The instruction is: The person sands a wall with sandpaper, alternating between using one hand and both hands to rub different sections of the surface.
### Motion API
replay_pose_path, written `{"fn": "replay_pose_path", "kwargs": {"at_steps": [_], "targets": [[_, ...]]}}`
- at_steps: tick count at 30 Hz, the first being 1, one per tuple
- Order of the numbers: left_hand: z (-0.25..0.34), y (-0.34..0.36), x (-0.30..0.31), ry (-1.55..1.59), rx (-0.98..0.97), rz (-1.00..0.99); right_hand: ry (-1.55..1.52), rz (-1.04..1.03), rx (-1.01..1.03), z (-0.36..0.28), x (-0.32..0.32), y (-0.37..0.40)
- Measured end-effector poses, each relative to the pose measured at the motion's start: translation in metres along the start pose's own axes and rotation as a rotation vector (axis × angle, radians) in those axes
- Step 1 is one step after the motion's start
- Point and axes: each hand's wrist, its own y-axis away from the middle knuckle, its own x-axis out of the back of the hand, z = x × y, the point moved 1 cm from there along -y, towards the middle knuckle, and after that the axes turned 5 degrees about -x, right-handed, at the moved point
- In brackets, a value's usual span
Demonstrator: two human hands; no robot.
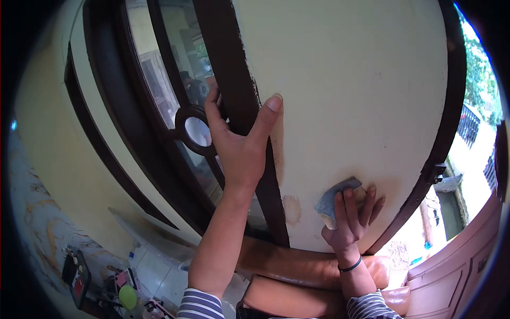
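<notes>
My left hand (239, 143) grips the dark brown window frame (228, 58), its fingers hooked over the glass side and its thumb resting on the cream wall (340, 69). Lower down to the right, my right hand (353, 215) presses a folded grey piece of sandpaper (332, 201) against the wall with its fingers. Part of the sheet is hidden under those fingers. A brownish, bare-looking patch (291, 209) shows on the wall between the frame and the sandpaper.
A brown leather sofa (297, 268) stands below the wall. At lower left, assorted items with a green round object (127, 297) lie near the tiled floor (159, 282). A wooden door (451, 282) stands at lower right beside the bright opening outdoors.
</notes>
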Motion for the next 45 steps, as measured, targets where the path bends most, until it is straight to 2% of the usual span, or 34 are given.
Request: {"fn": "replay_pose_path", "kwargs": {"at_steps": [19, 31, 45], "targets": [[0.0051, -0.0005, 0.0005, 0.000, 0.046, -0.045, -0.019, 0.014, -0.010, 0.0037, -0.0016, 0.0045], [0.0075, -0.0012, -0.0025, -0.045, 0.067, 0.018, -0.039, 0.061, 0.023, 0.0038, -0.0050, 0.0022], [0.0028, 0.0000, -0.0050, -0.021, 0.026, 0.037, -0.031, 0.026, 0.028, 0.0042, -0.0042, 0.0064]]}}
